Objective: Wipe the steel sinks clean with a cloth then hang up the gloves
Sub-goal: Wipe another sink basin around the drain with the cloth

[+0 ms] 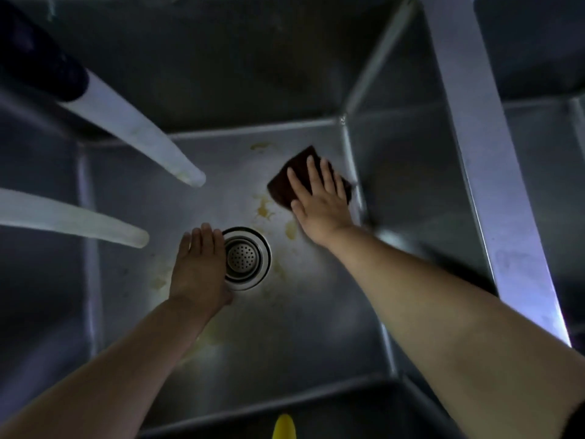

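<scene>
— What is carrying everything?
— A deep steel sink (316, 327). Its floor has a round drain strainer (246, 258) near the middle and yellowish stains (264, 208) around it.
— What lies on the floor?
— A dark cloth (289, 182) near the right wall, under the flat right hand (319, 205). The left hand (199, 267) rests flat beside the strainer.

Dim, bluish picture, deep steel sink basin (221, 327) lit mostly on its floor, walls dark, pale glare along the flat steel divider rim (493, 191) at right, soft blur everywhere, straight edges bent by wide-angle distortion, corners nearly black.
</scene>
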